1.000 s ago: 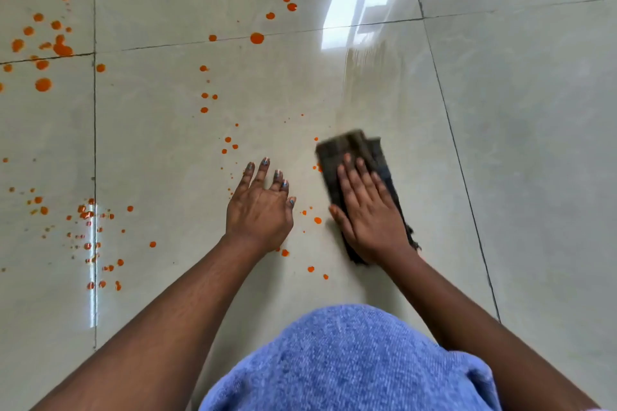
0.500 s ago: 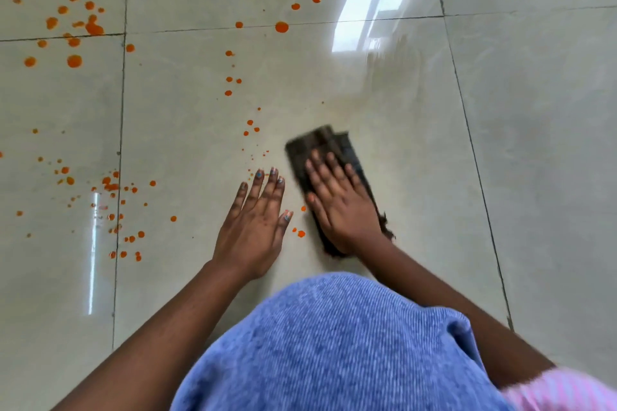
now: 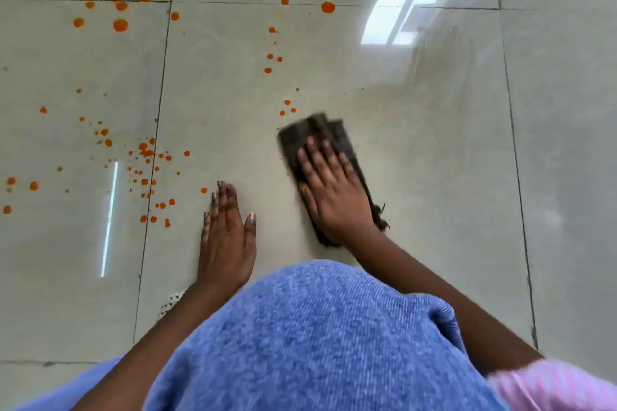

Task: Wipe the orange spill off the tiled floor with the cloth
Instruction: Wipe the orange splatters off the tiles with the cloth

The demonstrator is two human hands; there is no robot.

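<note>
Orange spill (image 3: 143, 157) dots the tiled floor (image 3: 434, 160), thickest at left. The left hand (image 3: 227, 243) lies flat, bracing; the right hand (image 3: 334, 190) presses flat-fingered on the cloth (image 3: 314, 133), which should sweep leftward firmly, overlapping strokes.
</note>
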